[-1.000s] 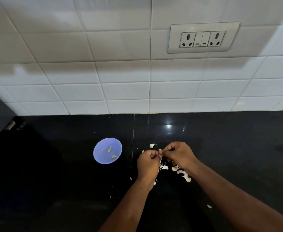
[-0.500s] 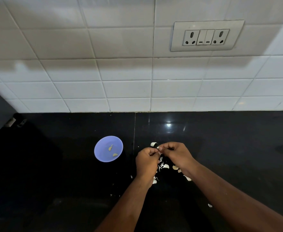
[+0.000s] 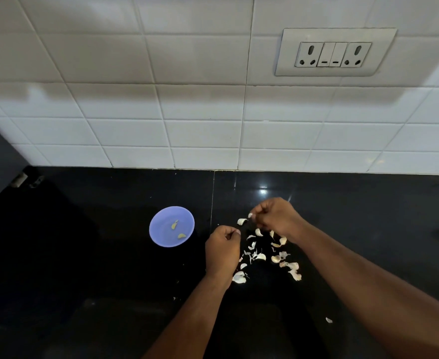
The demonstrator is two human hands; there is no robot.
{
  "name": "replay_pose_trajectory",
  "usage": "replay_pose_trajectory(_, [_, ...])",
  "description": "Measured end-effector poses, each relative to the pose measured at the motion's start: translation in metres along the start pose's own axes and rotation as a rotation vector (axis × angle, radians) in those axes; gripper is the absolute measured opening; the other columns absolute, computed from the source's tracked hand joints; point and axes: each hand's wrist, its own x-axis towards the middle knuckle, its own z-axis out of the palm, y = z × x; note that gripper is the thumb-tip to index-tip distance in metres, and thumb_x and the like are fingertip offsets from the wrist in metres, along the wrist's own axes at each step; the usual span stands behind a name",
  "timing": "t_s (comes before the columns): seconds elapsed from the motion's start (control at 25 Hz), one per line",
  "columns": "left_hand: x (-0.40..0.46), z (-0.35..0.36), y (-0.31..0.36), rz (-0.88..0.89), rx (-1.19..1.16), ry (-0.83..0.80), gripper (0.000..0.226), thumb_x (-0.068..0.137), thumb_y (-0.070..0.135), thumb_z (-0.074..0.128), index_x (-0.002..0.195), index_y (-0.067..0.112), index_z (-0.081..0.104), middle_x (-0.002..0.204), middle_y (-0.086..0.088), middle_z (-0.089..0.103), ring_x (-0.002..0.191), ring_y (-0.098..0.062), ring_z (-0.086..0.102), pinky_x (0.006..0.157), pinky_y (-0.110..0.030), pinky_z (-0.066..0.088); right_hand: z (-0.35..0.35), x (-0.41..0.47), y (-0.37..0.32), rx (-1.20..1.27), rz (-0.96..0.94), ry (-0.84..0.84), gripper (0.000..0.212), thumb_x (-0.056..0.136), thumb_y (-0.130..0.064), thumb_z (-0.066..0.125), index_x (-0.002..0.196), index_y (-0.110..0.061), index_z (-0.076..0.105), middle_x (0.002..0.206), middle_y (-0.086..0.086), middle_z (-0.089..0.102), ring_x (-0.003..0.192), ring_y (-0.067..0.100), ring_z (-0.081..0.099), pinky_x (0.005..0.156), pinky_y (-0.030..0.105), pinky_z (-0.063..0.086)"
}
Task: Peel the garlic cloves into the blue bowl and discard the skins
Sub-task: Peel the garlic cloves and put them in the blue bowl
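Head view: hands have pulled apart since a moment ago. Right hand point(image 3: 275, 216) pinches a pale bit, clove or skin unclear; left hand point(image 3: 222, 248) curled, contents can't tell. Bowl point(image 3: 158, 237) holds two cloves point(image 3: 174, 225); skins point(image 3: 259, 256) litter the counter point(image 3: 83, 255). Peeling likely mid-clove.

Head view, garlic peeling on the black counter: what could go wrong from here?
1. The pale garlic skins and cloves lie mixed on the glossy black counter; unpeeled cloves might get discarded with skins.
2. The small round blue bowl sits apart, left of the left hand; a peeled clove from the right hand could drop short.
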Motion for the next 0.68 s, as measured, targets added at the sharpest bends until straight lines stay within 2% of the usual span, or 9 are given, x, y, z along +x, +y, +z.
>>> replay_pose_trajectory(0.08, [0.002, -0.001, -0.002, -0.002, -0.003, 0.003, 0.013, 0.098, 0.02, 0.066, 0.087, 0.021, 0.072, 0.081, 0.003, 0.073, 0.073, -0.012, 0.067, 0.066, -0.025, 0.05, -0.006, 0.006, -0.012, -0.146, -0.09, 0.09, 0.007, 0.093, -0.016, 0.073, 0.091, -0.017, 0.08, 0.088, 0.001, 0.079, 0.083, 0.016, 0.073, 0.079, 0.031, 0.061])
replay_pose_trajectory(0.16, [0.002, -0.001, -0.002, -0.006, 0.008, 0.006, 0.013, 0.099, 0.02, 0.066, 0.088, 0.02, 0.072, 0.081, 0.003, 0.073, 0.073, -0.012, 0.067, 0.066, -0.024, 0.05, -0.002, 0.007, -0.012, -0.423, -0.131, 0.124, 0.011, 0.096, -0.021, 0.069, 0.1, -0.022, 0.079, 0.102, -0.002, 0.076, 0.095, 0.019, 0.071, 0.088, 0.035, 0.059])
replay_pose_trajectory(0.28, [0.005, 0.0, -0.003, -0.022, 0.01, 0.0, 0.011, 0.099, 0.022, 0.065, 0.09, 0.022, 0.072, 0.084, 0.004, 0.074, 0.08, -0.016, 0.071, 0.069, -0.028, 0.054, 0.016, 0.003, 0.003, -0.734, -0.064, 0.011, 0.02, 0.091, -0.017, 0.063, 0.108, -0.02, 0.073, 0.113, 0.007, 0.072, 0.103, 0.032, 0.069, 0.084, 0.038, 0.057])
replay_pose_trajectory(0.36, [0.005, 0.001, 0.0, -0.034, 0.002, -0.007, 0.011, 0.099, 0.024, 0.064, 0.091, 0.024, 0.072, 0.086, 0.004, 0.074, 0.083, -0.018, 0.072, 0.07, -0.032, 0.055, 0.018, 0.004, 0.008, -0.733, -0.046, -0.01, 0.019, 0.09, -0.017, 0.061, 0.106, -0.019, 0.072, 0.11, 0.009, 0.072, 0.1, 0.034, 0.069, 0.082, 0.038, 0.056])
replay_pose_trajectory(0.44, [0.006, 0.001, 0.002, -0.046, -0.02, -0.014, 0.012, 0.1, 0.024, 0.064, 0.091, 0.024, 0.072, 0.087, 0.002, 0.075, 0.082, -0.017, 0.071, 0.07, -0.034, 0.055, 0.017, 0.006, 0.012, -0.63, -0.05, 0.016, 0.017, 0.092, -0.019, 0.061, 0.103, -0.022, 0.074, 0.106, 0.006, 0.073, 0.098, 0.032, 0.069, 0.082, 0.039, 0.057])
replay_pose_trajectory(0.56, [0.006, 0.002, 0.003, -0.066, -0.069, -0.029, 0.012, 0.101, 0.022, 0.063, 0.092, 0.022, 0.072, 0.086, -0.001, 0.075, 0.074, -0.013, 0.066, 0.062, -0.031, 0.051, 0.015, 0.005, 0.017, -0.533, -0.103, 0.073, 0.014, 0.093, -0.023, 0.064, 0.099, -0.026, 0.077, 0.103, 0.001, 0.074, 0.096, 0.028, 0.07, 0.084, 0.041, 0.059])
replay_pose_trajectory(0.68, [0.005, 0.002, 0.003, -0.091, -0.098, -0.043, 0.013, 0.101, 0.02, 0.062, 0.091, 0.02, 0.071, 0.084, 0.0, 0.072, 0.071, -0.011, 0.063, 0.058, -0.027, 0.049, 0.013, 0.005, 0.018, -0.53, -0.198, 0.209, 0.014, 0.097, -0.021, 0.063, 0.101, -0.021, 0.077, 0.105, 0.002, 0.069, 0.095, 0.028, 0.068, 0.082, 0.041, 0.058])
